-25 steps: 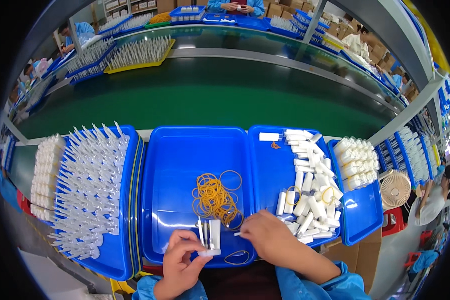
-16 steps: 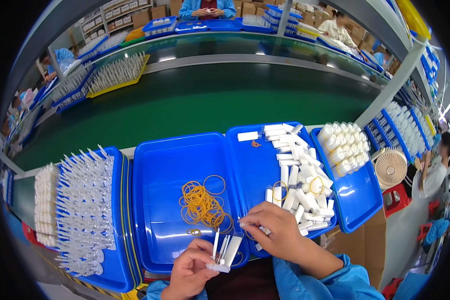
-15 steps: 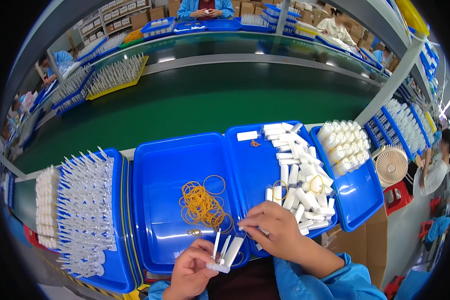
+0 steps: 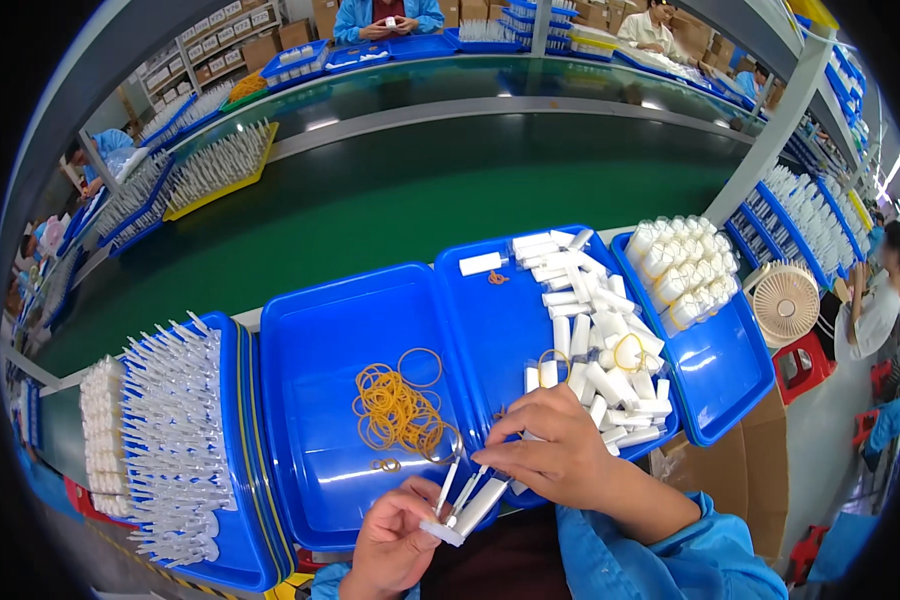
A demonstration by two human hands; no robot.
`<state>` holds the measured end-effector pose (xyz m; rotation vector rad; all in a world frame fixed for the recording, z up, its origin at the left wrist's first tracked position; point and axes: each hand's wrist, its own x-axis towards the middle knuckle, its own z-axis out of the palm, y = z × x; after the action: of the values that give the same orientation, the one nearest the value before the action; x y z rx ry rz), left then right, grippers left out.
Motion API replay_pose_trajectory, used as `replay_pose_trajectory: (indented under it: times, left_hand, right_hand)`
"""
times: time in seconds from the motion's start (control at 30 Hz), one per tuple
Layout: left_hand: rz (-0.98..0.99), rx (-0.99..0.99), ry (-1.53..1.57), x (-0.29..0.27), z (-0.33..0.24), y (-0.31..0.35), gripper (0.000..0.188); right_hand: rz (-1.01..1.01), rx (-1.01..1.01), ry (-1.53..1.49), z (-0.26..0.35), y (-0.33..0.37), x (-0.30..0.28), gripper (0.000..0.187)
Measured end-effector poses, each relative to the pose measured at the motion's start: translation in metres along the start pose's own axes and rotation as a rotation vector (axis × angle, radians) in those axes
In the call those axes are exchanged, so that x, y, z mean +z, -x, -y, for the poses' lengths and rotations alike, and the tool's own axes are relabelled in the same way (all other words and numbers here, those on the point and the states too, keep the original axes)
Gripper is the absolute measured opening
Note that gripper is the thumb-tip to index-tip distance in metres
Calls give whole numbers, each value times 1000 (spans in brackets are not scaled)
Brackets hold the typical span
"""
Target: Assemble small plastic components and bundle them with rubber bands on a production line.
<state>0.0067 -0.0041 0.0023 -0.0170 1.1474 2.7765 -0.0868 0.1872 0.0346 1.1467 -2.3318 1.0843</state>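
My left hand [image 4: 395,535] is closed on a white plastic part with a disc-like base [image 4: 442,532] and upright pieces rising from it. These are a thin rod [image 4: 449,485], a second slim rod [image 4: 465,492] in the middle and a broader white block [image 4: 483,503]. The part leans to the right. My right hand [image 4: 545,445] pinches at the tip of the middle rod, with a small white bit showing at the fingertips; its exact shape is hidden. Just beyond my hands, orange rubber bands [image 4: 395,408] lie in a heap in a blue tray [image 4: 320,330].
White blocks in clear wrap [image 4: 595,340] fill much of a second blue tray [image 4: 470,300]. Farther right, a tray holds banded white bundles [image 4: 682,265], beside a fan [image 4: 785,305]. Stacked trays of spiky white parts [image 4: 175,430] stand left. Beyond runs a green conveyor belt [image 4: 370,210]; people sit across it.
My right fingertips have come down to the middle rod's tip, bringing the small white bit against it. My left hand has tilted the part slightly right. The whole view has shifted a little.
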Motion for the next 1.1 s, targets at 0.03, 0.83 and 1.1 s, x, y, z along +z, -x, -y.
replay_pose_trajectory:
  times: [0.03, 0.83, 1.1]
  left_hand:
    - [15, -9, -3, -3, 1, -1, 19]
    - [180, -18, -214, -9, 10, -11, 20]
    - [115, -177, 105, -7, 16, -10, 18]
  right_hand:
    - [9, -1, -1, -1, 2, -1, 26]
    - [257, -9, -207, 3, 14, -3, 14]
    - [88, -47, -158, 9, 14, -3, 14]
